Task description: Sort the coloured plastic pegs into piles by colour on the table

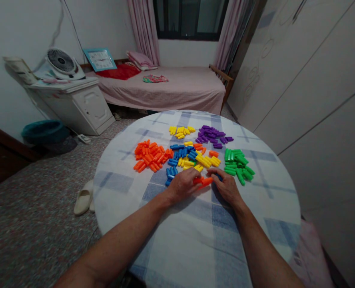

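Note:
My left hand [182,185] and my right hand [227,187] rest close together at the near side of the sorted heaps. Between them lie orange plastic pegs [204,181], with my left fingertips against them. My right fingers curl over a blue plastic peg [218,177], which is partly hidden. Separate heaps of orange pegs [150,155], blue pegs [180,154], yellow pegs [203,161], purple pegs [212,136] and green pegs [236,164] lie around them. A smaller yellow heap [180,132] lies farther away. Everything sits on a round table with a blue-checked cloth [120,188].
A pink-covered bed [177,90] stands beyond the table, beside a white cabinet [78,108] carrying a fan [62,62]. White wardrobe doors [309,72] rise close on the right. Slippers [84,198] and a teal basin [44,132] sit on the floor at left.

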The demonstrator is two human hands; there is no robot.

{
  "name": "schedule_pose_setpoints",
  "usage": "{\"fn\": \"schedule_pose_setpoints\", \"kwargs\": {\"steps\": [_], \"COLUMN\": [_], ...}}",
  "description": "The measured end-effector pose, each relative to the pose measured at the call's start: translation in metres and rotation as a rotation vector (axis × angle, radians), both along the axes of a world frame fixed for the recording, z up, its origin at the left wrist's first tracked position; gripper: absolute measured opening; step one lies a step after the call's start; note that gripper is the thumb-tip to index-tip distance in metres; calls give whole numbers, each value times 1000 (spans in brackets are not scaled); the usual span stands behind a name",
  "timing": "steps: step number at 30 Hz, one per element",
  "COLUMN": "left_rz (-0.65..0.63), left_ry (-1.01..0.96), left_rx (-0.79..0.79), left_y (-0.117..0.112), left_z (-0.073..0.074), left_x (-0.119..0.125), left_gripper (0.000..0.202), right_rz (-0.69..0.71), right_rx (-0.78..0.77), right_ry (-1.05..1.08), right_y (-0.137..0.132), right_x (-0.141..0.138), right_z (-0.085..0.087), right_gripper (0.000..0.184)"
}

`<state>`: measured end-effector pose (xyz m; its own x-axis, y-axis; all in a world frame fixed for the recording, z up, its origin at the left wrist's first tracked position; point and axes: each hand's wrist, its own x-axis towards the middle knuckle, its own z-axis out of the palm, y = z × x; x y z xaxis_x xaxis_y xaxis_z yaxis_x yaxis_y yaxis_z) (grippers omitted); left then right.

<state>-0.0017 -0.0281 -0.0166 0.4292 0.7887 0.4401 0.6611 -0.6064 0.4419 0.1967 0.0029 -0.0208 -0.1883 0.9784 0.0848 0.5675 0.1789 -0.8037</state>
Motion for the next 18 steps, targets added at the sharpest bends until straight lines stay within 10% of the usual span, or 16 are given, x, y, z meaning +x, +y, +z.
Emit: {"fn": "schedule_pose_setpoints", "kwargs": {"steps": [7,12,18], "left_rz": [490,880,565], "left_ry": [-284,-104,253], "left_rx": [173,227,49], "left_y": [23,34,40], "left_z": [19,24,12], "left_x": [-55,-89,-83], "left_gripper": [21,35,39], "right_rz": [-11,-11,-20], "right_rx": [-22,-26,-34], "right_ry": [-21,-31,-38], "right_y": [-1,0,-2], "right_x": [-1,-1,-2], "right_z": [2,3,6], "right_gripper": [35,35,35]}}
